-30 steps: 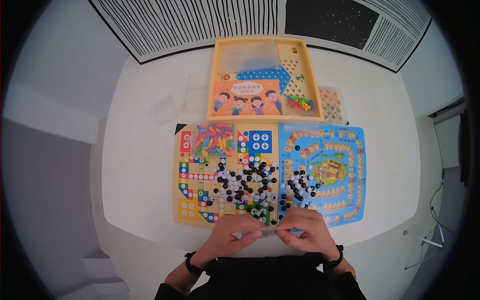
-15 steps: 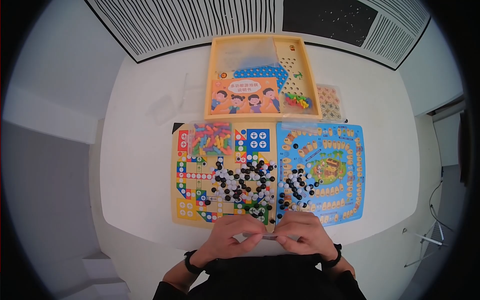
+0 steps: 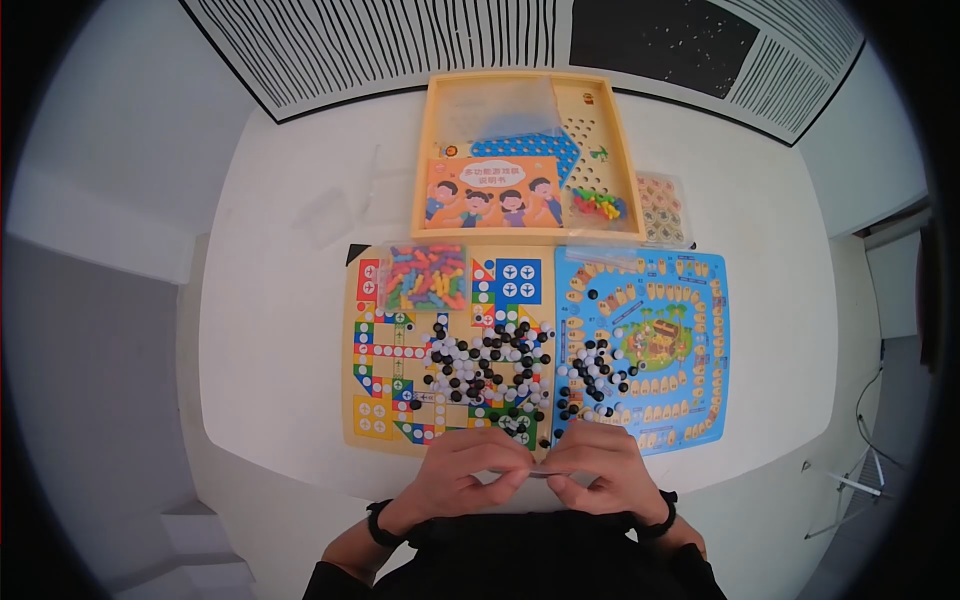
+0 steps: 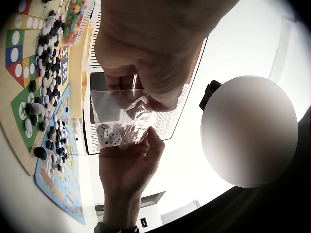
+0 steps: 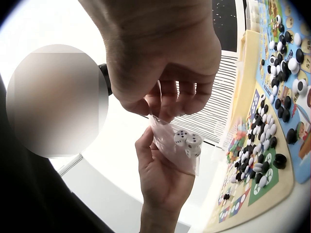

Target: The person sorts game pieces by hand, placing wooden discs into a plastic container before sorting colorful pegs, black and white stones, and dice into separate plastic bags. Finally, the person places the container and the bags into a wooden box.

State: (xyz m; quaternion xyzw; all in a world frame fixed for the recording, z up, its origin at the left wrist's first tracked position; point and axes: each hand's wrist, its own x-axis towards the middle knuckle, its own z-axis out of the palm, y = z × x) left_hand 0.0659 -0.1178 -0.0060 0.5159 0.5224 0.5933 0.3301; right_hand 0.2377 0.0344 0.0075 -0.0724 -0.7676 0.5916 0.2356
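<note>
Both hands pinch the top edge of a small clear plastic bag in front of the person's body, just off the near edge of the game boards. Several white dice with dark dots lie in the bag's lower corner. My left hand has thumb and fingertips on one side of the bag's edge. Close beside it, my right hand pinches the other side. From the head view the bag is mostly hidden between the fingers.
Loose black and white round pieces are scattered over a flight-chess board and a blue board. A bag of colourful pegs lies there too. Behind stands a wooden tray with an orange booklet; wooden discs lie beside it.
My two hands have drawn a little closer together at the bag's edge, and the bag shows as a thinner strip in the head view. The pieces on the boards stay put.
</note>
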